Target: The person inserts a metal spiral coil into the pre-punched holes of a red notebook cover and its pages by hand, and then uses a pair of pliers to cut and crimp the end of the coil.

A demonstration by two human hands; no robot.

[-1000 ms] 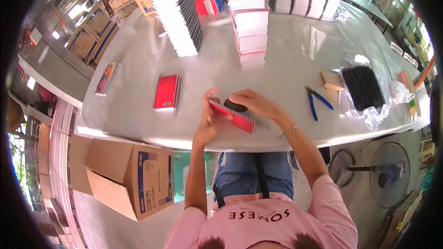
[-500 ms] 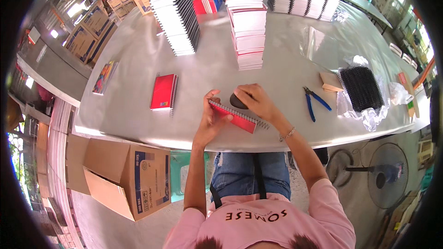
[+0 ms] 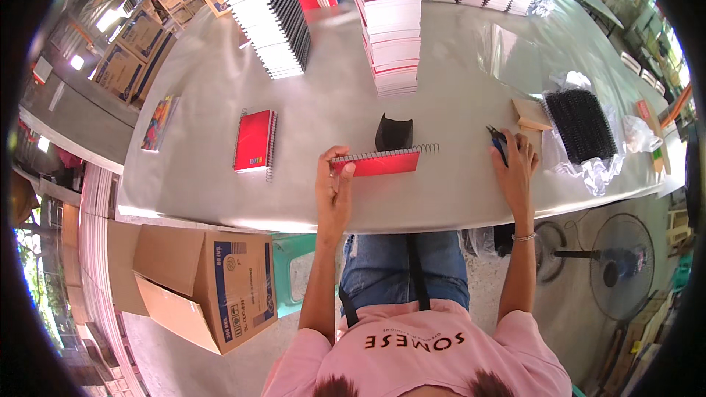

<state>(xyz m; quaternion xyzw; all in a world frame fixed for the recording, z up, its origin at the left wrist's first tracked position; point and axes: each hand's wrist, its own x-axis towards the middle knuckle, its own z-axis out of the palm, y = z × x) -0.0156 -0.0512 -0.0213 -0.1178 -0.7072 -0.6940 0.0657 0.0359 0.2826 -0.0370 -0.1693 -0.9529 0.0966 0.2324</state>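
Change since a half-second back: both hands were bunched over the red spiral notebook (image 3: 376, 162); now they have split. The right hand (image 3: 517, 165) has left the notebook and gone out to the right, landing on the blue-handled pliers (image 3: 496, 141). The notebook has been tipped up and turned, so it now stands on its long edge with the wire coil along the top, one end of the coil sticking out past the cover on the right.

Reading: the coil is threaded through and the loose end looks ready for the tool.

Left hand (image 3: 334, 180): closed on the notebook's left end, thumb on the near face, fingers wrapped behind, forearm coming straight up from the near edge of the grey table (image 3: 309, 114).

Right hand: arm stretched out, palm down, fingers spread loosely over the pliers' handles; whether it has actually gripped them I cannot tell.

Around: small black holder (image 3: 394, 132) just behind the notebook; a finished red notebook (image 3: 254, 140) lying flat to the left; bundle of black wire coils (image 3: 581, 125) far right.
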